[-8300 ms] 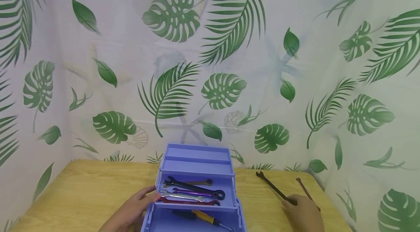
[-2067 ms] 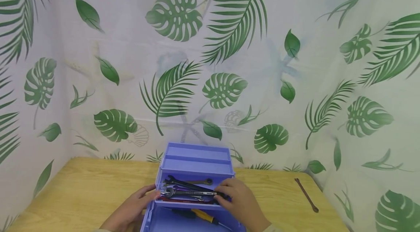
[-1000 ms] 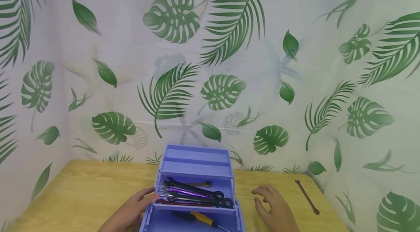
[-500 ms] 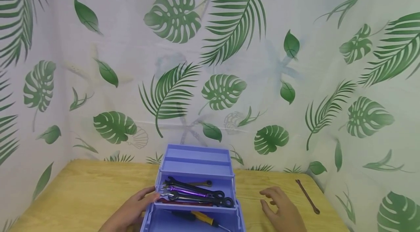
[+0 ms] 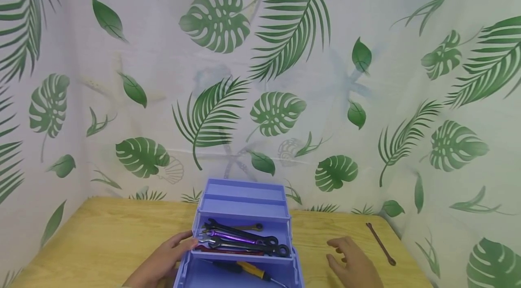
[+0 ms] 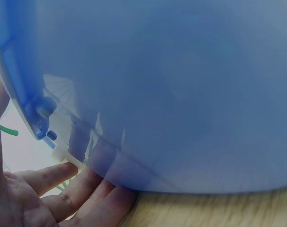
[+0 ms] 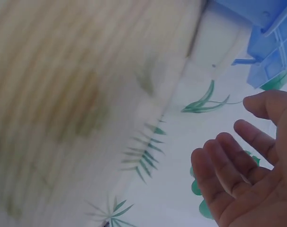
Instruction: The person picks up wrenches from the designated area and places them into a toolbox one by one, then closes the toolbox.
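A blue toolbox (image 5: 246, 208) stands unfolded on the table in the head view. My left hand (image 5: 164, 256) holds it by the left side: the thumb lies over the tray's edge and the fingers touch the outer wall, as the left wrist view shows. Several wrenches fill the middle tray, among them a black wrench (image 5: 244, 246) at the front, another black wrench (image 5: 234, 229) behind it and a purple wrench (image 5: 228, 236). To the box's right, my right hand (image 5: 355, 263) hovers over the table with loose fingers, holding nothing. Farther right lies a reddish-brown wrench (image 5: 380, 243).
A screwdriver (image 5: 251, 270) with a yellow and black handle lies in the toolbox's bottom compartment. The wooden table (image 5: 122, 229) ends at a leaf-patterned backdrop (image 5: 277, 152) behind and at both sides.
The right hand carried a black wrench from the table's right side into the middle tray, let go of it and drew back to the right. The left hand stayed on the toolbox.
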Available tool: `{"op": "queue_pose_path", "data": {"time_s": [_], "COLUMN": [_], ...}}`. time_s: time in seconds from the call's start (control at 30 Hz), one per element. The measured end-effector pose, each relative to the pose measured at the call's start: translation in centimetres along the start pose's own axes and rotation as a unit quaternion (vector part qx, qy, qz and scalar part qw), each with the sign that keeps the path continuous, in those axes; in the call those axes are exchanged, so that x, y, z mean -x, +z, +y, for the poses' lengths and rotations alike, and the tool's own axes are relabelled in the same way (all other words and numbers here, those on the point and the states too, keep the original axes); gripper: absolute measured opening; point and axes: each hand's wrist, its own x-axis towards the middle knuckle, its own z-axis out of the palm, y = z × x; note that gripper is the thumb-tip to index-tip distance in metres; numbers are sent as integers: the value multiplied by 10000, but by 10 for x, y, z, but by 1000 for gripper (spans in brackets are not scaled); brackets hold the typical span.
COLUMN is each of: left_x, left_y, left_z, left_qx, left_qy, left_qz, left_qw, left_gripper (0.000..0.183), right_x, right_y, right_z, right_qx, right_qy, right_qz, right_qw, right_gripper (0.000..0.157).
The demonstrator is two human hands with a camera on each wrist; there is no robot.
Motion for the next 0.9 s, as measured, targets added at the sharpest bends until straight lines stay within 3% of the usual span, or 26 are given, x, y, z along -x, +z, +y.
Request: {"op": "queue_pose_path", "data": {"time_s": [0.23,0.47,0.6,0.73,0.9], "left_x": [1,2,1,1,1], "left_y": [-2,-2,-3,-3,-3], "left_z": [-1,-1,-2,-2,-1], "left_qx": [61,145,191,243,211], "left_qy": [-13,30,33,37,26], "left_qz": [-38,-192,-212,-198,-146], "left_qw": [10000,9997,9996,9995,9997], "left_gripper": [80,79,79,79,80], "right_x": [-10,-17,-17,-19,-20], "right_y": [-6,-31,-45,-54,-62], "right_z": [32,81,105,119,129], "right_qx": [664,1010,1251,1495,1580], "right_qy": [208,1133,1453,1573,1618], "right_qz": [35,-505,-534,-497,-810], "right_qw": [9976,9871,9800,9749,9707], "right_gripper": [25,36,41,44,38]}}
